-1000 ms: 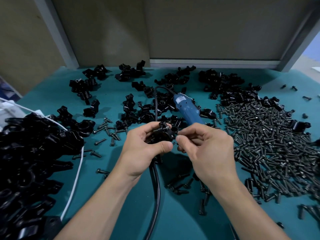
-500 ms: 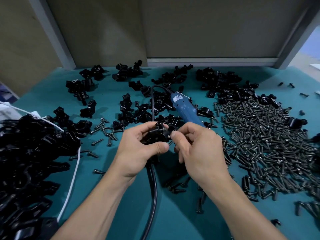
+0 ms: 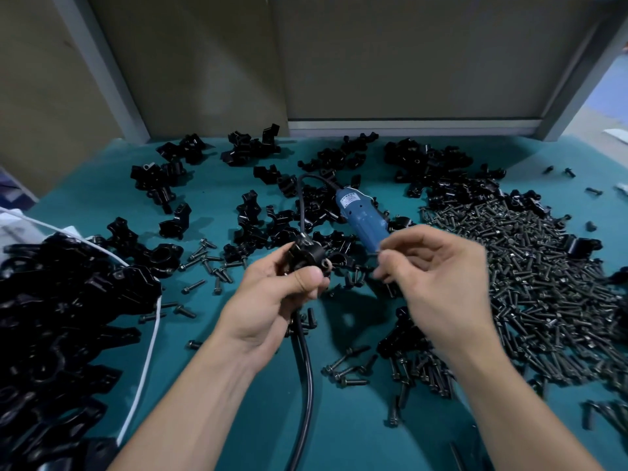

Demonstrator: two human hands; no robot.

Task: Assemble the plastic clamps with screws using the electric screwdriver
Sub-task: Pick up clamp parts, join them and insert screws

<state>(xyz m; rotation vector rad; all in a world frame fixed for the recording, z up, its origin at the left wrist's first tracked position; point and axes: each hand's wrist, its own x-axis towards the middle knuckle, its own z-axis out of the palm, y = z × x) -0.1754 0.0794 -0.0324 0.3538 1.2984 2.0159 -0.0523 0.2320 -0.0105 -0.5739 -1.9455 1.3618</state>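
- Left hand [image 3: 282, 300] grips a clamp [image 3: 307, 258] lifted off the table [image 3: 102, 198], its hole facing right, probably to take a screw.
- Right hand [image 3: 438, 283] is curled just beside the clamp; blur hides whether it pinches anything.
- Screwdriver [image 3: 360, 215] lies just behind both hands, and the screws [image 3: 526, 266] are heaped on the right, apparently for easy reach.

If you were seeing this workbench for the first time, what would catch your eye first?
In the middle, the left hand grips a black clamp, and the right hand hovers beside it. Behind them lies the blue electric screwdriver, with a pile of screws spreading to the right and a heap of clamps at the left.
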